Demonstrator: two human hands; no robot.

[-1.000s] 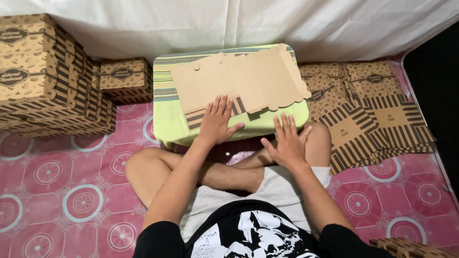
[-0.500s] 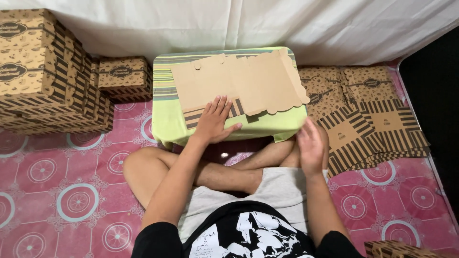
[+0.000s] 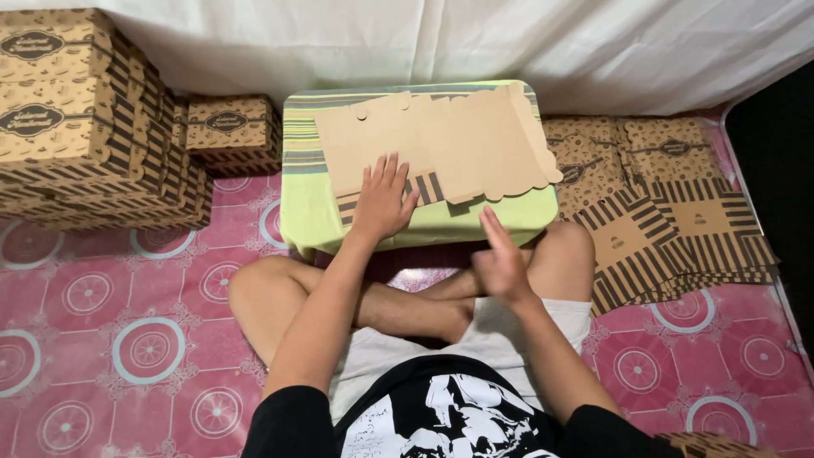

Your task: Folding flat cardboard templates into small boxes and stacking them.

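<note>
A flat, unfolded brown cardboard box blank (image 3: 441, 144) lies on a small low table covered with a green striped cloth (image 3: 305, 212). My left hand (image 3: 381, 199) rests flat, fingers spread, on the blank's near left part. My right hand (image 3: 500, 259) hovers in front of the table's near edge above my crossed legs, fingers loosely together, holding nothing. I sit cross-legged right behind the table.
Assembled brown patterned boxes (image 3: 76, 119) are stacked at the left, with one smaller box (image 3: 231, 131) beside them. A pile of flat patterned blanks (image 3: 670, 220) lies on the floor at the right. A white sheet (image 3: 509, 42) hangs behind; a pink patterned mat (image 3: 127, 339) covers the floor.
My right hand has left the table's near right edge, swung out to the right, and come back toward the middle in front of the table. My left hand stays pressed on the blank.
</note>
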